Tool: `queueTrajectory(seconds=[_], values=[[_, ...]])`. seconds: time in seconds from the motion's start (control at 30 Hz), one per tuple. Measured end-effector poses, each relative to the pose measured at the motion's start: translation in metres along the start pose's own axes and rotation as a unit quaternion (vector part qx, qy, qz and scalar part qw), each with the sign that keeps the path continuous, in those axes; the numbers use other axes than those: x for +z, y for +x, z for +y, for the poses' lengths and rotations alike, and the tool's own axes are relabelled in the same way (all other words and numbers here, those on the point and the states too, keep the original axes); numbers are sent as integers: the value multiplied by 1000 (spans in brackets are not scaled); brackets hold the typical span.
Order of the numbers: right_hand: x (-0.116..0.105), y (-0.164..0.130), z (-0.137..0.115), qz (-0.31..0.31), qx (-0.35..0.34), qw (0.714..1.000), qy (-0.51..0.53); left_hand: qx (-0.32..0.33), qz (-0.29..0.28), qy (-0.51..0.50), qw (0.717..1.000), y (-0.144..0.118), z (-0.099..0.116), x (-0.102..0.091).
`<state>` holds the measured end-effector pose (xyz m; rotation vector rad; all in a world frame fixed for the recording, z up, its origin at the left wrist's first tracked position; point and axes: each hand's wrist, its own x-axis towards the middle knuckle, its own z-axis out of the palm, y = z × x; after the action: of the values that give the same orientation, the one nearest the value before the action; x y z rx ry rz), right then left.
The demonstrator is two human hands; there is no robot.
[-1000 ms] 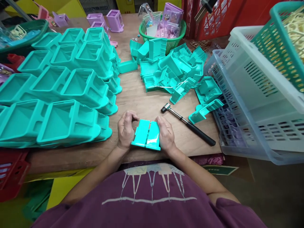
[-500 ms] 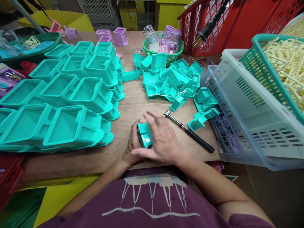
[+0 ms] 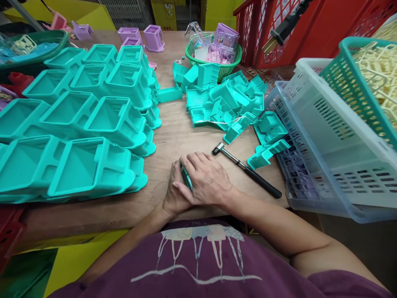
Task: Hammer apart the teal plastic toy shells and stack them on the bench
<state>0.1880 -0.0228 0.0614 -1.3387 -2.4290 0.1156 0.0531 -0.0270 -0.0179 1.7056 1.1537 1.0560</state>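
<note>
Near the table's front edge, a turquoise plastic part (image 3: 187,179) is clasped between my two hands, with only a narrow strip of it showing. My left hand (image 3: 175,191) grips it from the left side. My right hand (image 3: 207,178) lies over the top of it, fingers together and bent down across it, hiding most of its shape. A small hammer (image 3: 248,170) with a black handle and a shiny metal head lies on the table just right of my right hand. Loose turquoise parts (image 3: 225,99) form a heap beyond my hands.
Stacked turquoise box-shaped pieces (image 3: 79,165) fill the left side of the table (image 3: 169,136). A green basket (image 3: 225,70) of purple and clear pieces stands at the back. On the right are plastic crates (image 3: 338,136), a basket (image 3: 344,54) of cream-coloured pieces and a red crate (image 3: 294,45).
My right hand has come down and closed over the turquoise part, covering more of it. My left hand still holds its left side. The view has shifted slightly.
</note>
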Motion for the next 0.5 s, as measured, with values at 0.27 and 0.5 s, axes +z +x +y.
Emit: queueTrajectory(seconds=[0.27, 0.5], values=[[-13, -9, 15, 83, 51, 986, 138, 140, -13, 195, 971, 11, 20, -12], [7, -35, 34, 44, 30, 973, 226, 61, -177, 482, 856, 16, 72, -39]])
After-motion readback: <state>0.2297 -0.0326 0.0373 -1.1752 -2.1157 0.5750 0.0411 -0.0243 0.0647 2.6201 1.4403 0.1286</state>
